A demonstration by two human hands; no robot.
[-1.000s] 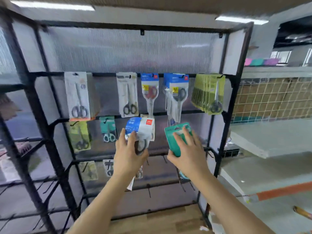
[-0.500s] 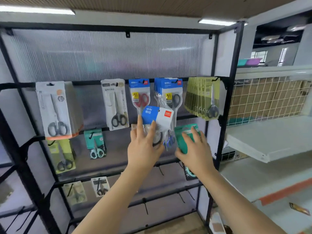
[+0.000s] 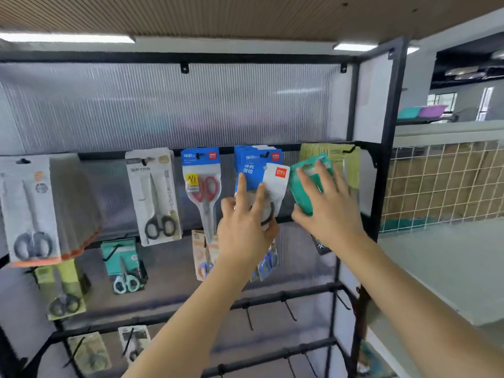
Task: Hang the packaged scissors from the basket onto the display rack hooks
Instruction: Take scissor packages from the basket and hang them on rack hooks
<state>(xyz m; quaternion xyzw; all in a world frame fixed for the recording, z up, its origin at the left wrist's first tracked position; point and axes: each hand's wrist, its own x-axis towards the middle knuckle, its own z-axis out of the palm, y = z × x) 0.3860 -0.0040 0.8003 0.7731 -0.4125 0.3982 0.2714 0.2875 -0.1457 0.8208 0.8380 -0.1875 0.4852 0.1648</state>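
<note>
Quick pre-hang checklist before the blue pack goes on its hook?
1. Left hand grips blue pack: ok.
2. Pack raised to the top-row blue stack: ok.
3. Pack's hang hole lined up with hook: cannot tell, blurred.
4. Pack level: not ok, tilted.
5. Right hand holds teal pack clear of that hook: ok.
6. Room left on hook: cannot tell.

Two bare forearms, no sleeves, left grip [image 3: 245, 225], right grip [image 3: 331, 211]
</note>
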